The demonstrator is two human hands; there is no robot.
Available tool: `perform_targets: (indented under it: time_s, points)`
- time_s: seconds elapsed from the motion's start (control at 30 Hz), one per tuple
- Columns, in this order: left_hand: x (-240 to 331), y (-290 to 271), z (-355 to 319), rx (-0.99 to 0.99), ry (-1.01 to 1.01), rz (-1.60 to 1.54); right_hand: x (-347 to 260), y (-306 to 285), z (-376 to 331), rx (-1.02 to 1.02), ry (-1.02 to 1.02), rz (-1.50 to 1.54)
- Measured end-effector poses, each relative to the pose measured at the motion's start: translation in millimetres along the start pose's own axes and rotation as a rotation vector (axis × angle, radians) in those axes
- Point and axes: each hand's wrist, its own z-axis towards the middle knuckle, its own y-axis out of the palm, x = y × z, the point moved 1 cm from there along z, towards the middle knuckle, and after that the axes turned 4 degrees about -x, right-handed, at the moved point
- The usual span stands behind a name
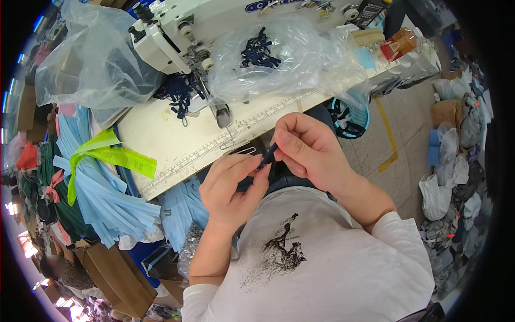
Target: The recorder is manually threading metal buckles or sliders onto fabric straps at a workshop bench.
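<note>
While the bundle of pale blue fabric strips (pixel 102 198) hangs off the far left of the table, cinched with a lime-green tie (pixel 110 154) so the pieces stay together, nothing there is being touched. Moving along, a big clear plastic bag (pixel 94 61) slumps at the table's back corner, and the white sewing machine (pixel 177 37) stands just beside it, a tangle of navy cord (pixel 179 91) heaped by its needle. The white table (pixel 161 134) carries a printed ruler strip along its front edge, handy for measuring. A second clear bag (pixel 279 56) of navy pieces lies just behind the work, within easy reach.

Now the action, close to the chest: the left hand (pixel 233 185) comes up from below, palm turned inward, thumb and forefinger pinched together on the lower end of a small navy strip (pixel 268 155). The right hand (pixel 311 150) arches over from the right, wrist bent, its fingertips clamped on the upper end, so the strip is held taut between both hands, in front of the table edge, above the lap. Further right, bagged scraps (pixel 456 177) pile on the floor.
</note>
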Motion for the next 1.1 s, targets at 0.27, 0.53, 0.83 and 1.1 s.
perform_targets:
  time_s: [0.27, 0.53, 0.83, 1.1]
  points:
    - [-0.2, 3.0, -13.8, 0.145, -0.151, -0.269, -6.1, -0.2, 6.4, -0.005, -0.046, -0.072]
    - [-51.6, -10.0, -12.2, 0.310, -0.514, -0.121, -63.0, -20.0, 62.5, 0.285, -0.546, -0.685]
    - [-139.8, -63.0, 30.3, 0.156, -0.475, 0.648, 39.0, -34.2, 11.7, 0.169, 0.245, 0.446]
    - [-144.7, -65.0, 19.4, 0.204, -0.478, 0.453, 69.6, -51.8, -15.0, 0.146, 0.324, 0.397]
